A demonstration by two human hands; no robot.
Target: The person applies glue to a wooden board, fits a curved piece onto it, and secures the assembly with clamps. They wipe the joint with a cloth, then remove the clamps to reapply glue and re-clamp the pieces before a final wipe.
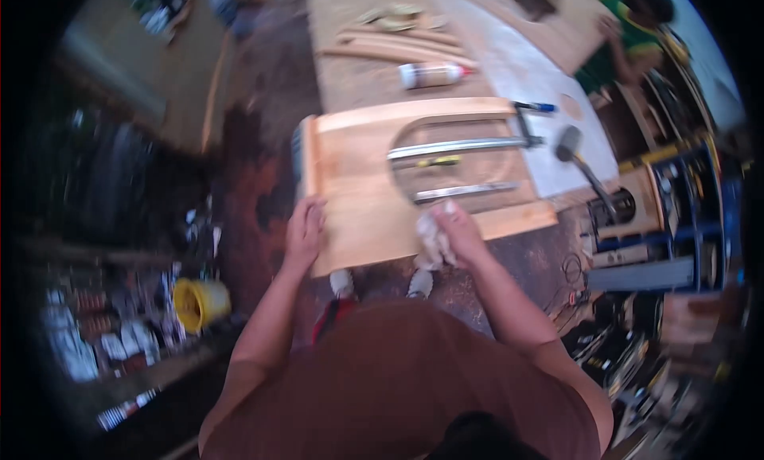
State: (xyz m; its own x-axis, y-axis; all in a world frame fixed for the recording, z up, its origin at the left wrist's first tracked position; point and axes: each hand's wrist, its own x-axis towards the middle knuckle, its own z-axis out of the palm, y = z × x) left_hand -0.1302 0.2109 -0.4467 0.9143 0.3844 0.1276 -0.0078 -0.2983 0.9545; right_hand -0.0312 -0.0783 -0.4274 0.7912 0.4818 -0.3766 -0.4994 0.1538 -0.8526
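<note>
A pale wooden panel (354, 181) with a rounded cutout lies before me, a raised strip along its left end. My left hand (305, 231) rests on the panel's near left edge; whether its fingers grip the edge is unclear. My right hand (459, 231) is closed on a white cloth (432, 241) beside the cutout's near edge. A metal clamp (458, 147) spans the cutout. Within the opening show a yellow-green object (439, 161) and a silver bar (465, 192).
Beyond the panel are a glue bottle (430, 75) and wooden strips (390, 48). A mallet (585, 165) lies to the right. Another person (629, 50) is at the upper right. A yellow bucket (200, 304) stands lower left, and blue shelving (700, 237) is at right.
</note>
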